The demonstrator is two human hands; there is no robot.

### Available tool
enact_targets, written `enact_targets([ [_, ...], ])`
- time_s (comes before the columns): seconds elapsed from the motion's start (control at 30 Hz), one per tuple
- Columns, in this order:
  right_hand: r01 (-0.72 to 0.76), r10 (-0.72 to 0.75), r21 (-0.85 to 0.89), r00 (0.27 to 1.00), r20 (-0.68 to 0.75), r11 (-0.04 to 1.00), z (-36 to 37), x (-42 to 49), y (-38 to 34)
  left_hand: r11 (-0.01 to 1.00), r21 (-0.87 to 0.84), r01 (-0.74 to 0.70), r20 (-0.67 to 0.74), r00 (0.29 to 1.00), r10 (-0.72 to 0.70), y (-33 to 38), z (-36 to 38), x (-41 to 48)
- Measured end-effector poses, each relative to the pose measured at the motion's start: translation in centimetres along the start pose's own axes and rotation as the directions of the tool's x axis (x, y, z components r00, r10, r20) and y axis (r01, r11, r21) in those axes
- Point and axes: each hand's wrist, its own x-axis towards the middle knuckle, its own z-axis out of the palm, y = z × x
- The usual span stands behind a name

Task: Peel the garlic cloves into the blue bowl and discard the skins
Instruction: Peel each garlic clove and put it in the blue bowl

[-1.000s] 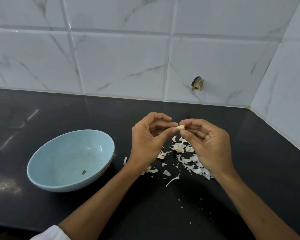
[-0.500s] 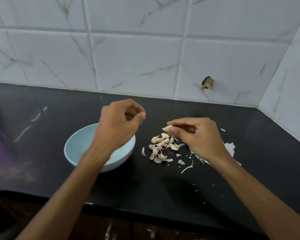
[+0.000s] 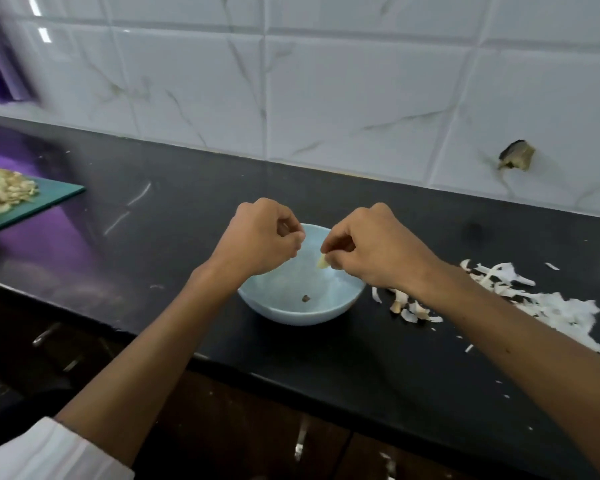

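The blue bowl (image 3: 291,308) stands near the front edge of the black counter, with one small brown bit inside. Both hands hover over it. My right hand (image 3: 374,251) pinches a pale garlic clove (image 3: 322,261) at its fingertips above the bowl's inside. My left hand (image 3: 262,239) is over the bowl's left rim with its fingers curled; I see nothing in it. Unpeeled cloves (image 3: 404,304) lie just right of the bowl, partly hidden by my right forearm. A spread of white skins (image 3: 548,303) lies further right.
A green cutting board (image 3: 49,199) with a heap of pale chopped pieces sits at the far left. The tiled wall runs behind, with a broken hole (image 3: 516,155) at the right. The counter's front edge (image 3: 291,379) passes under my forearms.
The view has swung left and nearer. My right hand carried the clove from over the pile to above the bowl. My left hand stays over the bowl's left side.
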Motion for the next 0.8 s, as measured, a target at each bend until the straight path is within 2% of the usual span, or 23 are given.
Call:
enact_targets([
  [0.17,-0.018,0.042,-0.199,0.992,0.117,0.980,1.6,1.4,-0.8,0.999,0.042,0.000,0.066,0.998,-0.003,-0.8,0.4,0.7],
  [0.3,-0.022,0.056,-0.227,0.988,0.142,0.974,2.0,1.6,-0.8,0.998,0.066,0.001,0.124,0.992,-0.009,-0.8,1.0,0.9],
  [0.53,-0.057,0.055,-0.030,0.997,-0.057,0.998,-2.1,-0.6,1.3,0.999,0.050,-0.008,0.124,0.992,0.001,0.1,1.3,0.9],
  [0.7,-0.144,0.177,0.239,0.977,-0.121,0.960,-3.9,-5.5,4.8,0.985,0.073,-0.154,0.057,0.987,0.150,2.7,1.6,0.1],
  [0.8,-0.182,0.219,0.213,0.963,-0.160,0.960,-3.3,-8.1,7.5,0.967,0.021,-0.252,0.025,0.968,0.252,5.1,2.8,-0.3],
])
